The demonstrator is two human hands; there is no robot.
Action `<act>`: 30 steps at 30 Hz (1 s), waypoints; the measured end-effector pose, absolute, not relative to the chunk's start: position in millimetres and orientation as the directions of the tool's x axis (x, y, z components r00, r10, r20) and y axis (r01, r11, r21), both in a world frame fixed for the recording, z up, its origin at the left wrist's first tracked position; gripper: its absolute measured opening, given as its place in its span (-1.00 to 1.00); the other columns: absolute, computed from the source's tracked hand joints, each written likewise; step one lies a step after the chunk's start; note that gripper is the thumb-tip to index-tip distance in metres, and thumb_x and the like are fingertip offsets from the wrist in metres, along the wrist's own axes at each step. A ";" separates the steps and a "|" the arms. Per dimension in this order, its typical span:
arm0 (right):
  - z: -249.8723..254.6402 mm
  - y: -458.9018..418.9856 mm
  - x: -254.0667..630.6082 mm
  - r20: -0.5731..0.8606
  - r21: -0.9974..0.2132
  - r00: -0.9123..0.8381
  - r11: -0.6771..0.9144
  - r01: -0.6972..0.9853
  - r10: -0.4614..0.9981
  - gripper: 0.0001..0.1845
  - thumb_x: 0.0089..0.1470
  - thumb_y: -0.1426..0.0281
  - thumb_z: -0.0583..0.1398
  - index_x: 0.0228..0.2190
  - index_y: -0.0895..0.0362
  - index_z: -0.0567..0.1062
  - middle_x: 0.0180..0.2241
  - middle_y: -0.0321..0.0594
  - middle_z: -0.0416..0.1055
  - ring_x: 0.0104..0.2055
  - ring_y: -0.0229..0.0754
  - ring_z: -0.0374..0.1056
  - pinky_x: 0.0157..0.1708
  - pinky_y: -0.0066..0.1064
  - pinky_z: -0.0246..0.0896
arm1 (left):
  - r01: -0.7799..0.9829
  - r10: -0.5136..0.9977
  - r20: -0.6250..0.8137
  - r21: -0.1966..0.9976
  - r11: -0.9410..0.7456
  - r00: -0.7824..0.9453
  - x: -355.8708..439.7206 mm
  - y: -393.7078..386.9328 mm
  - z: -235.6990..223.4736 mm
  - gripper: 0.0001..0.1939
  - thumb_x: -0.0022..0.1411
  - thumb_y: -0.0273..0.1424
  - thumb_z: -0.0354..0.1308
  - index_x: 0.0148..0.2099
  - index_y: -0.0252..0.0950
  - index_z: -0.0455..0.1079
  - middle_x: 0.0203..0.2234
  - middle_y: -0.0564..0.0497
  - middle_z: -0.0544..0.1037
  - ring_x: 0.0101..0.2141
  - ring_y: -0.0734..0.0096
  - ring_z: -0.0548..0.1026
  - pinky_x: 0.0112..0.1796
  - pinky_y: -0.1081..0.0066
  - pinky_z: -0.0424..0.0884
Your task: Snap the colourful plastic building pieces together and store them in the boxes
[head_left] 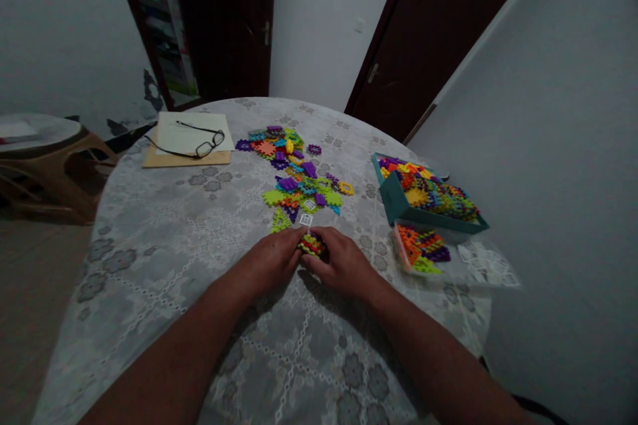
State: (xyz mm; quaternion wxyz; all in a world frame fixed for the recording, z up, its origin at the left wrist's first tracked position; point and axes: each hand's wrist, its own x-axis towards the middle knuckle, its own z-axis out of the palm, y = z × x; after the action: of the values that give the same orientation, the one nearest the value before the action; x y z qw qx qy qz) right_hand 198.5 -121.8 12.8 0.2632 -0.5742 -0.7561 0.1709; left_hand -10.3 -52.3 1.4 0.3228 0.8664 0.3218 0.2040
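Two hands meet at the near middle of one table (164, 232). Between them is one small stack (312, 245) of toothed pieces in red, green and yellow; the pieces are too small and covered to count. The left hand (269, 257) has its fingers curled in against the stack's left side. The right hand (343, 262) grips its right side, thumb near and fingers far, parted only by the stack's thickness.

Just beyond lies one loose pile (309, 169) of pieces, too jumbled to count. One purple ring (314, 149) sits apart at its far right, one yellow frame (345, 188) at its right edge, and one lime triangle (280, 220) at its near end. Two white tags (306, 219) show by the near part.

To the right stand one teal box (399, 202) and, nearer, one clear tub (399, 252), both holding more pieces. Far left, one pair of glasses (203, 149) rests on one white sheet (169, 133), over one tan sheet (199, 161). Two dark doors (438, 33) stand beyond the table.
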 end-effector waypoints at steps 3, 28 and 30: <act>16.7 -120.3 190.7 0.177 -0.488 -0.148 0.217 0.845 0.973 -0.55 0.36 0.21 0.32 0.20 0.08 0.53 0.14 0.00 0.61 0.15 0.07 0.53 0.16 -0.13 0.41 | 0.422 0.697 0.157 0.696 -0.581 0.700 -12.8 -49.2 0.2 -0.48 0.42 -0.35 0.09 0.37 -0.10 0.47 0.30 -0.14 0.61 0.29 -0.03 0.56 0.37 -0.01 0.40; 124.7 -72.6 416.4 0.257 -0.337 0.639 -0.553 0.762 0.725 -0.57 0.37 0.14 0.19 -0.14 0.22 0.70 -0.19 0.00 0.68 -0.19 -0.03 0.54 -0.23 -0.35 0.26 | 0.531 0.759 0.168 0.621 -0.577 0.628 -19.3 -40.9 5.0 -0.47 0.49 -0.13 0.03 0.35 -0.12 0.54 0.17 -0.13 0.72 0.16 -0.01 0.68 0.24 0.06 0.56; 115.2 -64.2 420.6 0.233 -0.316 0.643 -0.569 0.759 0.729 -0.57 0.35 0.16 0.21 -0.14 0.25 0.72 -0.17 0.08 0.69 -0.16 0.02 0.57 -0.20 -0.32 0.30 | 0.527 0.760 0.175 0.624 -0.577 0.625 -19.7 -41.2 3.7 -0.49 0.50 -0.13 0.04 0.34 -0.09 0.55 0.18 -0.12 0.71 0.17 0.00 0.67 0.25 0.06 0.55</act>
State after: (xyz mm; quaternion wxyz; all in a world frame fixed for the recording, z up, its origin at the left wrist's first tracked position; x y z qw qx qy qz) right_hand 420.6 -64.2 115.2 0.1968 -0.8848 -0.4207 -0.0383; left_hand -19.7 -41.2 3.7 0.2675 0.8609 0.3739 0.2181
